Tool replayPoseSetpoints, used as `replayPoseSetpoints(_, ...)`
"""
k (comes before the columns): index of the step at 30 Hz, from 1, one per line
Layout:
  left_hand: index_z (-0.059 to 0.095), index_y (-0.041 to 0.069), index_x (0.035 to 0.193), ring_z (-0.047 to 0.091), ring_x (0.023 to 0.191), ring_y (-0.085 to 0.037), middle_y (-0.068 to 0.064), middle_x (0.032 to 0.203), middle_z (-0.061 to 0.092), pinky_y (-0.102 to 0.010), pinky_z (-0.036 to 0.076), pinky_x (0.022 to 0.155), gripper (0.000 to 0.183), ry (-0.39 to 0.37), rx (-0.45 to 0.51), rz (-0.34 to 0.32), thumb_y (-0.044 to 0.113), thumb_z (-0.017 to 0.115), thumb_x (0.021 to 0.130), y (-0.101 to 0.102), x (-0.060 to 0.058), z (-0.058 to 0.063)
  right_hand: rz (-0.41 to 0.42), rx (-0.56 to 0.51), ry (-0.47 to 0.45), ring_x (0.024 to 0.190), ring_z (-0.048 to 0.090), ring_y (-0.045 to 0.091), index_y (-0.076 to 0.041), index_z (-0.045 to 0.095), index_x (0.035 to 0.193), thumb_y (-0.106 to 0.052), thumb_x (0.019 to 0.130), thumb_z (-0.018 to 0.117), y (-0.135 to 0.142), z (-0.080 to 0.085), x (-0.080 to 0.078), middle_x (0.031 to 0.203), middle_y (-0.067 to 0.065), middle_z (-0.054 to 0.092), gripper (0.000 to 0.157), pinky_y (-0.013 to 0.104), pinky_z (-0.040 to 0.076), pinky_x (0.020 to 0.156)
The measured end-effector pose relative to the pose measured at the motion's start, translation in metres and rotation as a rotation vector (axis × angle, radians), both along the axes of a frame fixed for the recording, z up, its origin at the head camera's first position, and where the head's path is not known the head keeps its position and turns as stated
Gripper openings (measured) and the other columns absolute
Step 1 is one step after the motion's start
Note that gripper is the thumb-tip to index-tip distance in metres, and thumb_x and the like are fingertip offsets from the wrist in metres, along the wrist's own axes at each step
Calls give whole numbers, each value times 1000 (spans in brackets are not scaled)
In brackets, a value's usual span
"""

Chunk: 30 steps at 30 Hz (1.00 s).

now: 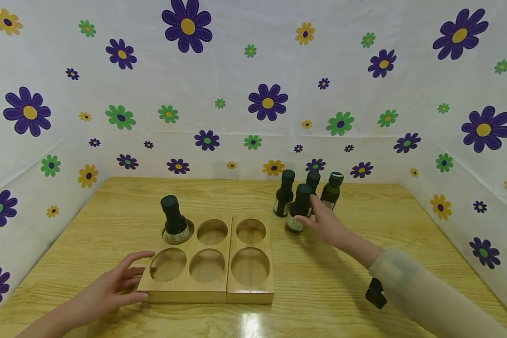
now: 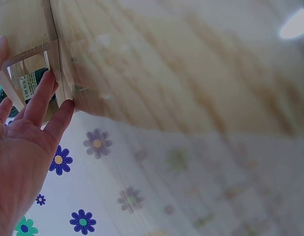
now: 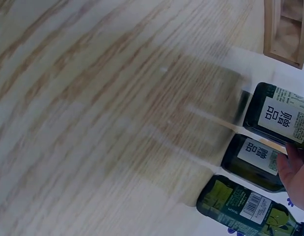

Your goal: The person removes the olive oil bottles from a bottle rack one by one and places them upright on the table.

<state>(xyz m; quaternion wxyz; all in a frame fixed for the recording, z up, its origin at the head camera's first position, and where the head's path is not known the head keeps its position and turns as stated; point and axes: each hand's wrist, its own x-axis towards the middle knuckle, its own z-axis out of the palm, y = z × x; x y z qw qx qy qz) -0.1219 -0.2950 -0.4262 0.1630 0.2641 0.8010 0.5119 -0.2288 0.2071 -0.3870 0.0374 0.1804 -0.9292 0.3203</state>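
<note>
Yellowish wood-grain worktop [image 1: 342,295]. Pale wooden six-hole rack [image 1: 186,297], seamed; left grip [image 1: 110,288] spread against its left end. Right grip [image 1: 327,225] pinching a dark-green, pale-labelled, narrow-necked bottle [image 1: 297,210], right of rack, close to three similar bottles [image 1: 283,199]. Hazard, by judgement: lifting amid such crowding could topple a neighbour.

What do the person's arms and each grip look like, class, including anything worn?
The right arm wears a pale, off-white sleeve, blurred near its end; the right grip is ungloved. The left grip is ungloved too, with no sleeve in view. No rings show.
</note>
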Motion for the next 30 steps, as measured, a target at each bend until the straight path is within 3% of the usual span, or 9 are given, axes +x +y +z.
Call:
replayPoseSetpoints(5, 19, 6, 151, 52, 117, 0, -39, 133, 44, -21, 51, 85, 71, 10, 14, -12, 9, 63, 95, 1, 0, -1, -10, 14, 3, 92, 56, 33, 8, 39, 130, -26, 96, 63, -2, -4, -1, 111, 23, 55, 54, 45, 47, 75)
replayPoseSetpoints(12, 20, 6, 151, 52, 117, 1, -40, 133, 43, -20, 50, 85, 71, 20, 0, -7, 10, 63, 95, 1, 0, 1, -25, 20, -29, 113, 51, 45, 15, 25, 142, -26, 97, 62, -2, -7, -1, 131, 36, 45, 72, 55, 46, 89)
replayPoseSetpoints(18, 19, 8, 151, 52, 116, 2, -38, 134, 43, -22, 50, 86, 71, -15, -15, 12, 12, 63, 95, 1, 0, 2, -29, 15, -46, 124, 43, 49, 16, 20, 144, -27, 97, 61, -2, -7, 0, 138, 38, 38, 76, 59, 41, 96)
replayPoseSetpoints(23, 18, 6, 151, 53, 116, 2, -38, 133, 45, -21, 51, 85, 71, -2, -5, 1, 11, 63, 96, 2, 0, 1, -39, 15, -67, 129, 38, 50, 17, 16, 146, -30, 98, 61, -1, -7, -1, 144, 39, 30, 81, 59, 38, 101)
replayPoseSetpoints(30, 19, 8, 152, 52, 116, 3, -41, 133, 42, -22, 51, 85, 71, -4, 16, -4, 10, 62, 96, 2, 2, 1, -43, -7, -56, 112, 53, 42, 12, 28, 142, -30, 97, 63, -1, -9, -3, 126, 31, 50, 71, 53, 48, 90)
